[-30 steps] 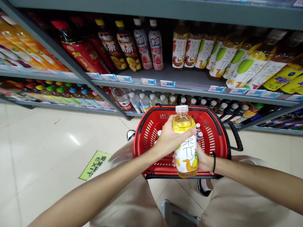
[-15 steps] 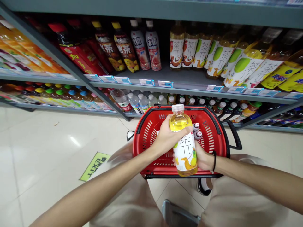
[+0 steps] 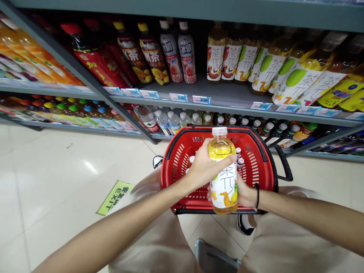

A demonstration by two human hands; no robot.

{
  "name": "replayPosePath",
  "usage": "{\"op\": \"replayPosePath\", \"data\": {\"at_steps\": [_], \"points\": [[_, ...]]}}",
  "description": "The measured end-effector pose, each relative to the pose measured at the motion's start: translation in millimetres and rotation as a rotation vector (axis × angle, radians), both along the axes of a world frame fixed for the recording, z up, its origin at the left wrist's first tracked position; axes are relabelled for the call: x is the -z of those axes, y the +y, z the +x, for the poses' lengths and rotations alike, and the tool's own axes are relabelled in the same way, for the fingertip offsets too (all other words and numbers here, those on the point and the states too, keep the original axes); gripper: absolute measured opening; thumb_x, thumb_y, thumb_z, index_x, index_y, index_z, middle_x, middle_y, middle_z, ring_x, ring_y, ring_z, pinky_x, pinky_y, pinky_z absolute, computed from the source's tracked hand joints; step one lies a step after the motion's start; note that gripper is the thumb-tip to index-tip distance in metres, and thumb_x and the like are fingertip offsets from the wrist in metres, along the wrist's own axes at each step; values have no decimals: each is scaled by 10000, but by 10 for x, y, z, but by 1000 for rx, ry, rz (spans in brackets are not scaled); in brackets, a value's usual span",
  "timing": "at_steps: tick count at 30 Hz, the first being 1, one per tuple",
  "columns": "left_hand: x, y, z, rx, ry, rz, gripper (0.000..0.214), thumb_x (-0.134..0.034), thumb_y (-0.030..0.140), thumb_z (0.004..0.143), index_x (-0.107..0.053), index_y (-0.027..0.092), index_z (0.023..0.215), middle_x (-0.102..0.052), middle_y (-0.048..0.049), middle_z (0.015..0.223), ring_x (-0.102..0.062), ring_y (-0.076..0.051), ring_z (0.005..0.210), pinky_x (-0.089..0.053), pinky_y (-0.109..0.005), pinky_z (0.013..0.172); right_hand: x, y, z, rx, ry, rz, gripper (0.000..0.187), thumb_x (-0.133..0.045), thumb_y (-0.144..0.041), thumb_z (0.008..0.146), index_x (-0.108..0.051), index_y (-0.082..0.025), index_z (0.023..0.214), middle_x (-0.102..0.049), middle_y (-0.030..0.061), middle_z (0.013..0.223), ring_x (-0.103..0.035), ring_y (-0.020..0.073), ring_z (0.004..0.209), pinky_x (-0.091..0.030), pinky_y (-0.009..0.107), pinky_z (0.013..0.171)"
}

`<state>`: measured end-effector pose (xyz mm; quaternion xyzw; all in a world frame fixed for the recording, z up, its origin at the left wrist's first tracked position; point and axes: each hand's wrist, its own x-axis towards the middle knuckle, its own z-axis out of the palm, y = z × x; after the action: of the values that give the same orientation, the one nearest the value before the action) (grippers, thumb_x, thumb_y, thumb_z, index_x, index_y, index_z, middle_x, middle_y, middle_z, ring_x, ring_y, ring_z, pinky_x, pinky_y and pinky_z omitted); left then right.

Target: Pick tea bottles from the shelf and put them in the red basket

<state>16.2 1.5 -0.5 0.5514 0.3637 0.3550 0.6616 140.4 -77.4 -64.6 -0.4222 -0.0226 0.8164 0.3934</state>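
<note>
A bottle of yellow tea drink [image 3: 223, 182] with a white label and clear cap is held upright above a red shopping basket [image 3: 171, 189]. My left hand [image 3: 202, 163] is closed round its upper part, the thumb lying across the label. From behind and the right, my right hand [image 3: 245, 192] grips the lower part; most of its fingers are hidden by the bottle. Inside the basket lie several small bottles with pale caps [image 3: 239, 162], partly covered by my hands and the tea bottle.
Ahead, a grey shelf [image 3: 182, 93] bears tea bottles [image 3: 271, 64], peach drink bottles [image 3: 186, 57] and red bottles [image 3: 99, 60]. More bottles [image 3: 172, 121] fill the lower shelf. A green exit sign [image 3: 113, 197] marks the floor at left. The basket's black handle [image 3: 284, 165] juts right.
The bottle and both hands have shifted slightly right in view, and the bottle stands a little straighter. More small bottle caps show at the basket's left. Both hands keep their grip.
</note>
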Motion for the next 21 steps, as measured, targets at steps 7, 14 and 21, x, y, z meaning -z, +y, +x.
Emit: {"op": "replayPosePath", "data": {"at_steps": [7,14,21], "points": [[50,47,-13,-11,6,11,613,-892,346,737,-560,117,1199,-730,-123,1128,-712,-215,983,-577,-340,863,34,27,27,-21,11,16,631,-323,-625,1031,-684,-134,1193,-749,151,1005,-726,273,889,-566,482,935],[43,41,1,-8,-4,-13,597,-893,332,727,-566,115,1177,-735,-118,1101,-715,-218,957,-581,-343,852,-102,40,-15,28,-31,-56,605,-231,-510,1076,-669,-114,1208,-752,164,994,-731,271,891,-573,479,919],[9,34,11,-20,13,-46,583,-900,331,712,-570,126,1148,-733,-105,1082,-711,-220,955,-574,-343,848,-73,28,0,27,5,-72,591,-263,-525,1066,-665,-116,1212,-753,161,1013,-734,273,877,-572,487,919]]}}
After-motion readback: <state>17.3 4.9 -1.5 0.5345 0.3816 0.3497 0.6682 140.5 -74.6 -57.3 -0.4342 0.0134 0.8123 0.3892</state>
